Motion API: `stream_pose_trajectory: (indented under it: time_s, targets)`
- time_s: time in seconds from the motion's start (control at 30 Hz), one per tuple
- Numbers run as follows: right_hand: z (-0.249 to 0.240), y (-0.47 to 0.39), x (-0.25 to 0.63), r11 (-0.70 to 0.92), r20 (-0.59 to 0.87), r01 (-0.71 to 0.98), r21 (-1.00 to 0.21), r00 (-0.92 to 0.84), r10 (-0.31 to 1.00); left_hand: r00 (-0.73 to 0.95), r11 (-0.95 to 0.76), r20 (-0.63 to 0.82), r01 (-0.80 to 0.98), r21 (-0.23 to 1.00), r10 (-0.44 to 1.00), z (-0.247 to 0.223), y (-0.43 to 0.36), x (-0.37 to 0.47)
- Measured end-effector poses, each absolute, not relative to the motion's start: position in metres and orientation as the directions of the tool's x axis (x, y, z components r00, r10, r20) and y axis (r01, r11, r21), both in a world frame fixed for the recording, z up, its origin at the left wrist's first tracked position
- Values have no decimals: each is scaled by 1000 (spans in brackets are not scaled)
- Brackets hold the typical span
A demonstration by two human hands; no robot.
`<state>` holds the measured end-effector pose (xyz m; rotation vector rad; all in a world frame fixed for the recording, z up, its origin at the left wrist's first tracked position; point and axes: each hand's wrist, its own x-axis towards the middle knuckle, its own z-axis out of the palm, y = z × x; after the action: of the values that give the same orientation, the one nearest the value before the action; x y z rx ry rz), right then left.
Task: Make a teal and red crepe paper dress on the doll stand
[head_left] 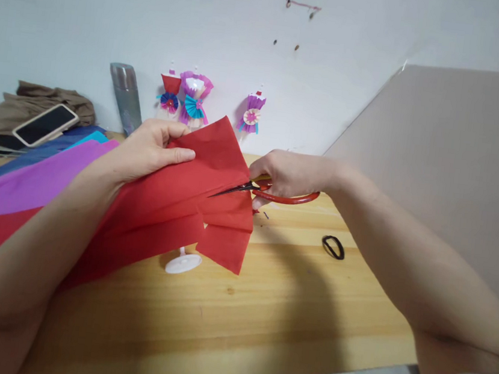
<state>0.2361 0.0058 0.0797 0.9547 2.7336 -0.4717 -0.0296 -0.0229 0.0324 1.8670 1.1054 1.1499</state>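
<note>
A long red crepe paper sheet (217, 153) runs from the left side of the table to the middle. My left hand (152, 148) pinches its upper edge between thumb and fingers, holding it raised. In my right hand (273, 175) are scissors (287, 199) with orange-red handles, fingers through the loops. Their dark blades lie across the red paper, pointing left. A slit splits the lower part of the paper, and a squarish flap hangs at its right end. Beneath the paper shows a white round stand base (183, 263).
Small paper-dressed figures (194, 98) stand by the wall. Purple paper (45, 177), a phone (45, 124) on brown cloth (60, 100) and a grey bottle (125, 96) are at left. A black band (333, 247) lies at right, near a large pale panel (454, 145).
</note>
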Motion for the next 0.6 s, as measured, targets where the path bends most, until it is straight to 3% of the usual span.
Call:
stream_pose_trajectory:
  time_s: [0.6]
  targets:
    - [78, 8, 235, 711, -302, 691, -132, -711, 635, 276, -444, 367, 314, 839, 888, 31, -20, -31]
